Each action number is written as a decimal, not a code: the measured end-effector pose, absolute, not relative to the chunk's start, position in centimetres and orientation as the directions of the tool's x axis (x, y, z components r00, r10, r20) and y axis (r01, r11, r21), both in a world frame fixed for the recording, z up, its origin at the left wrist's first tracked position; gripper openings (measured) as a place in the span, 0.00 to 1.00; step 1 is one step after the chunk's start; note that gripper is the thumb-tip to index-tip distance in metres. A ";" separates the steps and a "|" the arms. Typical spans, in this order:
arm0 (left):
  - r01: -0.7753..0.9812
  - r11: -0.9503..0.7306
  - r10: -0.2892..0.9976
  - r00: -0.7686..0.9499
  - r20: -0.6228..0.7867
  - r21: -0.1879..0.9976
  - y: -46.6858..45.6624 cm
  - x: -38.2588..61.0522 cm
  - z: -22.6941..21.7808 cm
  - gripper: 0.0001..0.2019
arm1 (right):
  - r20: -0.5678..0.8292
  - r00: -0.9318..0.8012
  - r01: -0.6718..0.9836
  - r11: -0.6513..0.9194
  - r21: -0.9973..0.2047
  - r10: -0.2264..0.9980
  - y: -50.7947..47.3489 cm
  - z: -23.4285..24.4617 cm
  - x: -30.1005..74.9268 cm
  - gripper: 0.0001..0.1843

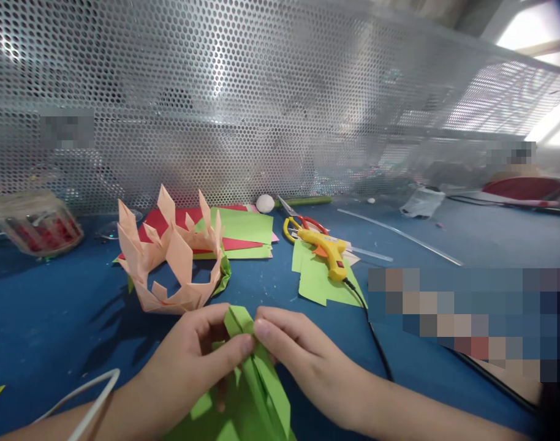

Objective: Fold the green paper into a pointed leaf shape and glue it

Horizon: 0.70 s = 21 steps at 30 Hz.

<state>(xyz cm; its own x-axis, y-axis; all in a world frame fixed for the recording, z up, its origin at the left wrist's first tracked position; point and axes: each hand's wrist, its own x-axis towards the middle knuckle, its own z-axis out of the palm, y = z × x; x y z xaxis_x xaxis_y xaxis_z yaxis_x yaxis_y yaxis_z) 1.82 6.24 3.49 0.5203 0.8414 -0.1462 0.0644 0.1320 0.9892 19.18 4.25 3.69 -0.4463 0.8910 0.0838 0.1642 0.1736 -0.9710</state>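
Note:
My left hand (195, 355) and my right hand (298, 355) meet at the bottom centre, both pinching a folded green paper piece (257, 383) near its upper tip. The thumbs and forefingers press its creases together. More of the green paper spreads below, between my wrists. Just beyond my left hand stands a ring of folded peach paper points (170, 257), shaped like a crown, with a green folded piece tucked at its right side.
Red and green paper sheets (234, 233) lie behind the crown. A yellow glue gun (328, 251) rests on green paper, its black cord running right. Scissors (298, 222), a white ball (264, 203), a jar (34, 223) at left, a perforated metal screen (261, 92) behind.

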 end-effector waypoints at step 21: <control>0.345 -0.086 0.907 0.414 -0.070 0.935 6.3 1.4 3.9 0.11 | 0.107 -0.124 0.108 0.120 -0.987 0.986 5.0 3.7 19.3 0.10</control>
